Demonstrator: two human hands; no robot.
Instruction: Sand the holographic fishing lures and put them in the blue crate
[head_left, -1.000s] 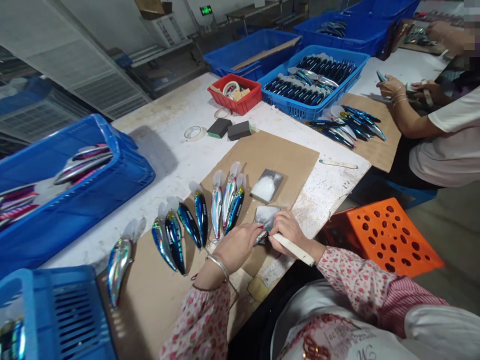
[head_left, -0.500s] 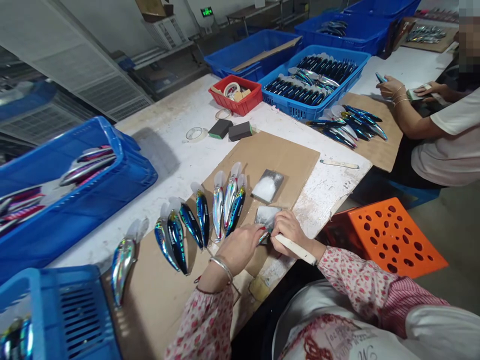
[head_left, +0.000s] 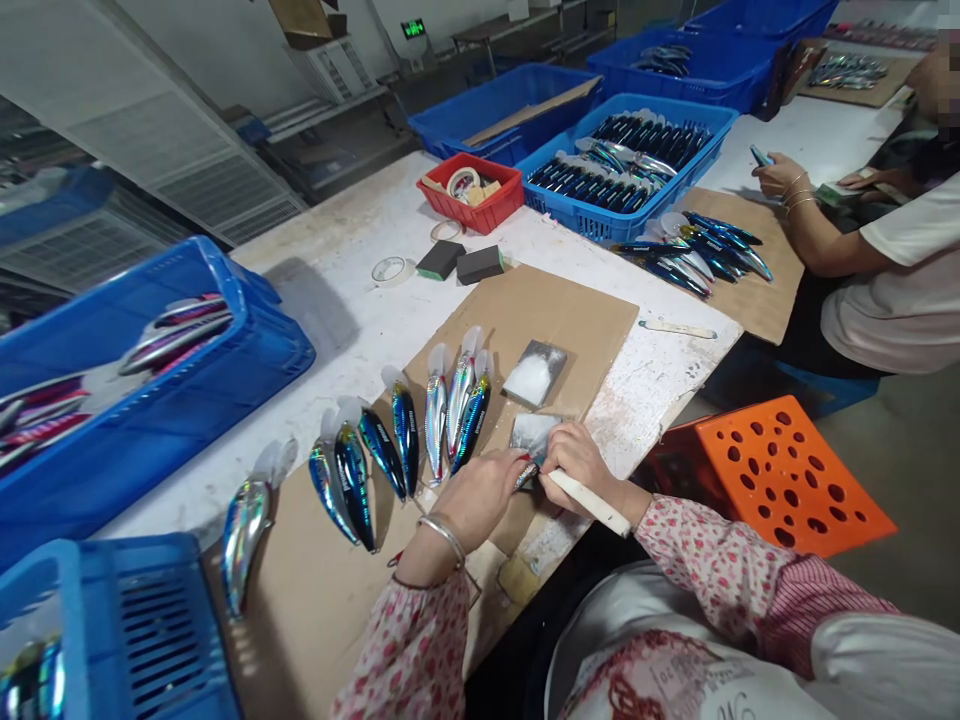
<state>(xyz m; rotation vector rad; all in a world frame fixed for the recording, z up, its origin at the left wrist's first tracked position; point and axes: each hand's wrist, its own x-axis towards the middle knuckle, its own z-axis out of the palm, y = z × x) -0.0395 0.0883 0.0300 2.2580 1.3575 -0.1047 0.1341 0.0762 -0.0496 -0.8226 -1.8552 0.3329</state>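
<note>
My left hand [head_left: 484,500], with a silver bangle at the wrist, is closed on a fishing lure [head_left: 527,475]. Only a small shiny part of that lure shows past my fingers. My right hand [head_left: 579,462] grips a white stick [head_left: 592,502] right beside the lure; the stick's working end is hidden by the fingers. Just beyond my hands lies a grey pad dusted with white powder [head_left: 534,432], and a second powdery pad [head_left: 536,373] is behind it. Several blue and silver lures [head_left: 405,435] with clear lips lie in a row on the cardboard [head_left: 570,300].
Blue crates with lures stand at the left [head_left: 270,350], lower left [head_left: 161,620] and back [head_left: 577,215]. A red basket [head_left: 480,210], tape roll [head_left: 390,270] and dark sanding blocks [head_left: 480,264] sit mid-table. An orange stool [head_left: 795,480] and a co-worker's arm [head_left: 825,235] are at the right.
Almost nothing differs. The white stick and my right hand have shifted very slightly, while my left hand stays on the lure. The co-worker's far hand has moved a little.
</note>
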